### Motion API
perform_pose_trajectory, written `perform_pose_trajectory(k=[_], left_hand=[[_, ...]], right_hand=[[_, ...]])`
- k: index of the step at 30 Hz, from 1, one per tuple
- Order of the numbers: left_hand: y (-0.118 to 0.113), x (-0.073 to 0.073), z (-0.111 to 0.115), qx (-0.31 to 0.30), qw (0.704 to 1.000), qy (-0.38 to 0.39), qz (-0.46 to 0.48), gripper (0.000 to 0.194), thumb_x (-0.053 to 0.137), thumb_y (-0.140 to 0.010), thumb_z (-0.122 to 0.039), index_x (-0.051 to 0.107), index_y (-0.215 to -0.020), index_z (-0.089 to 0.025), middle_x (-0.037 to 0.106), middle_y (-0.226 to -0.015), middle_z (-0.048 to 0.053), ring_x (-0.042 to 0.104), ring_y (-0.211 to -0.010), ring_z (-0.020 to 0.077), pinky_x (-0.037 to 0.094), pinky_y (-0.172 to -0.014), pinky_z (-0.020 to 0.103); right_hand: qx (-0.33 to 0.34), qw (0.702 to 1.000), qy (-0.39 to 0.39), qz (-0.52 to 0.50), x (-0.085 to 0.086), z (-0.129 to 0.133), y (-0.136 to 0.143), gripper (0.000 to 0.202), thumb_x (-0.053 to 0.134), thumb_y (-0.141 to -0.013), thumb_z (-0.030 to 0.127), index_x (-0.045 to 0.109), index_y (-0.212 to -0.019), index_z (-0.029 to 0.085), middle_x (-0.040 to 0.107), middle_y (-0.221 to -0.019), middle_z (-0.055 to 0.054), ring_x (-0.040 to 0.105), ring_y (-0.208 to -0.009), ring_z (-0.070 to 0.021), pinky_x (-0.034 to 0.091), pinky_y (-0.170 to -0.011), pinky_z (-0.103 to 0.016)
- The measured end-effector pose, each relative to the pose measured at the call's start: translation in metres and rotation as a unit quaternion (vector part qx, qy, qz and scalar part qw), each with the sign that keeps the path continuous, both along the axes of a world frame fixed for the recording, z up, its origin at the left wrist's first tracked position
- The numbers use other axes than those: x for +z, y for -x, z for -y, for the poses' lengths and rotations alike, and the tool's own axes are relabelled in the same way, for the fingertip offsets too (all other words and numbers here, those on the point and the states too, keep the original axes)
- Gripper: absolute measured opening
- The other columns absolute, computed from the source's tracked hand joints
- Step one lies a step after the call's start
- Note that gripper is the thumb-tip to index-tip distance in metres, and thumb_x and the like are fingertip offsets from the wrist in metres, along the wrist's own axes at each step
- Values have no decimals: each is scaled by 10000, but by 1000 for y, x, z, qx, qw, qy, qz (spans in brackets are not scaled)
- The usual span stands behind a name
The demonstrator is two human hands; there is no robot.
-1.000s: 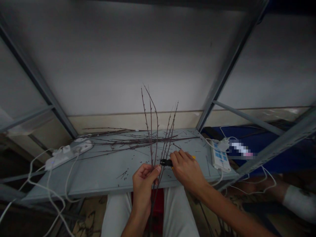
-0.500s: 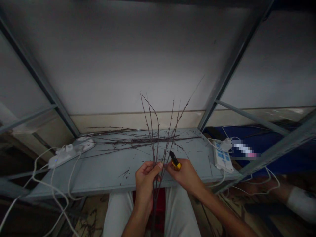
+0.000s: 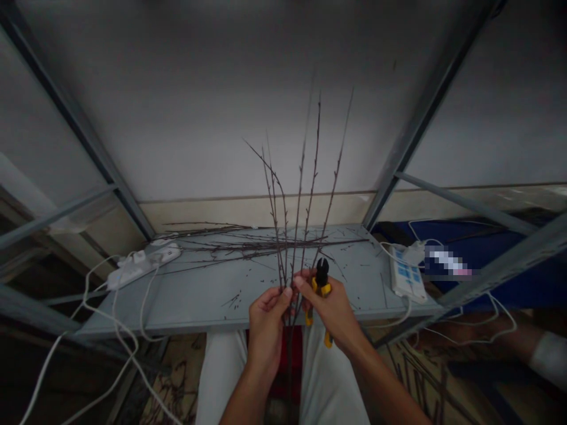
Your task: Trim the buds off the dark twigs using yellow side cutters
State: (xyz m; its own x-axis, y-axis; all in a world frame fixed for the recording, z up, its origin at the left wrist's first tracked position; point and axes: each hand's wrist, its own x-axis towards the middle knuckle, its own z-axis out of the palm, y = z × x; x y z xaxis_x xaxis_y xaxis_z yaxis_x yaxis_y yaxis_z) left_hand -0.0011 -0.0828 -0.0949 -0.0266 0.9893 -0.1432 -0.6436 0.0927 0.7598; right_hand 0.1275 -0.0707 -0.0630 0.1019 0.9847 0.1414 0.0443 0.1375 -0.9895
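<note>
Several thin, dark budded twigs (image 3: 302,171) stand upright in a loose fan over the shelf's front edge. My left hand (image 3: 268,319) is closed round their lower part, thumb on top. Just to the right, my right hand (image 3: 325,301) pinches twig stems with thumb and fingertips and also holds pliers (image 3: 322,274) with black jaws and yellow handles, jaws pointing up. The fingertips of both hands are close together. Behind them a pile of long twigs (image 3: 248,247) lies across the grey shelf (image 3: 212,316).
White power strips lie at the shelf's left (image 3: 144,265) and right (image 3: 407,274), with loose white cables. Twig scraps (image 3: 233,300) dot the surface. Metal posts (image 3: 394,183) frame the shelf. Another person's arm (image 3: 509,341) shows at lower right.
The upright twigs have shifted, their right-hand tips reaching higher. My right hand has moved slightly up, and the pliers' yellow handles show more. The whole view has shifted a little.
</note>
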Motion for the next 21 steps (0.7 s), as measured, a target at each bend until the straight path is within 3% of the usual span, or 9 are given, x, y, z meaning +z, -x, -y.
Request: perform_pose_trajectory(k=[2,6,12,15,21], left_hand=[[4,5,3,-15,1000,-9,9,250,886,-693,-320,802,-845,-141,766,-901,88,680,-816,179,541,-709,255],[13,9,4,-7,999,-22,-40,254,870,-713,-348,801,-833,-135,759,-880,82,669,-838,179,549,-802,287],[23,3,0,11,994,-39,-101,268,816,-774,-397,746,-830,-144,742,-822,69,667,-767,173,557,-690,272],[24,4,0,4,992,-52,-113,253,772,-823,-403,724,-845,-156,736,-817,54,660,-759,159,538,-664,243],[18,2,3,-27,992,-57,-105,283,782,-811,-413,723,-891,-148,710,-827,62,611,-705,149,487,-554,216]], right_hand=[[-9,1000,-7,12,2,-2,1,467,785,-733,588,696,-921,170,670,-724,-31,581,-561,-162,498,-529,-281],[-10,1000,-17,-2,2,-7,-3,437,774,-746,587,660,-864,182,679,-756,-33,578,-544,-158,504,-528,-291],[6,1000,-5,3,-2,-7,-6,420,682,-836,596,596,-888,189,716,-850,-67,580,-542,-146,498,-536,-288],[7,1000,13,-3,-5,-5,-5,405,663,-854,588,573,-914,198,689,-780,-36,590,-561,-153,505,-548,-287],[25,1000,11,9,-4,-1,-1,450,853,-677,479,577,-895,199,702,-876,-41,661,-765,-198,531,-715,-316]])
